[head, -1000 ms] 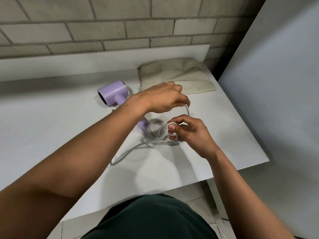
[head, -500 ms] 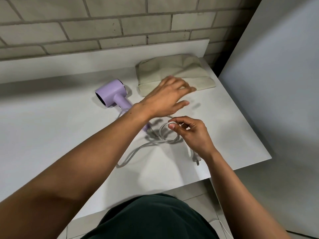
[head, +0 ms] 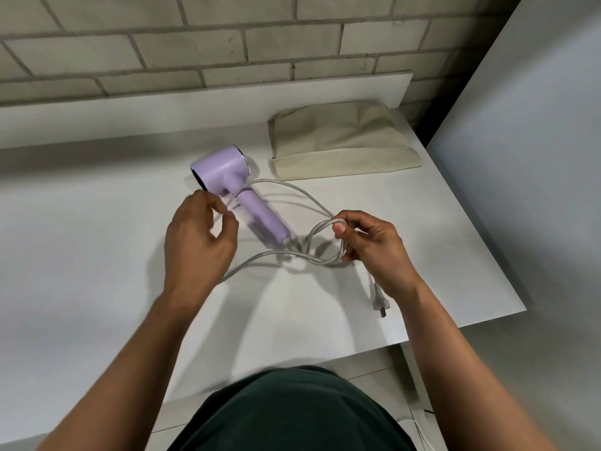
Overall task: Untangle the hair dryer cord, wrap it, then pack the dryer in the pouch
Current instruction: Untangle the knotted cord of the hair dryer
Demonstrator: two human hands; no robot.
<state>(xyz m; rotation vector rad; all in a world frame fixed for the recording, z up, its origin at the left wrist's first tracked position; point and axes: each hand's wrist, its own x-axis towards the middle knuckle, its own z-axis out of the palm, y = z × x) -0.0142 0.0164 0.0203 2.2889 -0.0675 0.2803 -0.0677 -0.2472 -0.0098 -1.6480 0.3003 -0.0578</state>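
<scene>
A lilac hair dryer (head: 234, 187) lies on the white table (head: 97, 255), its handle pointing toward me. Its grey cord (head: 299, 190) leaves the handle end, loops beside it and arcs over the handle. My right hand (head: 370, 245) pinches a small coil of the cord between thumb and fingers, just right of the handle end. My left hand (head: 198, 242) is left of the handle and pinches a strand of the cord near the dryer's body. The white plug (head: 379, 302) lies on the table below my right wrist. A beige fabric pouch (head: 341, 141) lies flat behind the dryer.
A raised white ledge (head: 195, 102) runs along the brick wall at the back. The table's right edge (head: 471, 229) drops off beside a grey panel. A white cable (head: 419, 431) lies on the floor at the lower right.
My left hand came back from over the pouch to the dryer's left side and took hold of a cord strand. A long arc of cord now lies over the handle. My right hand kept its coil.
</scene>
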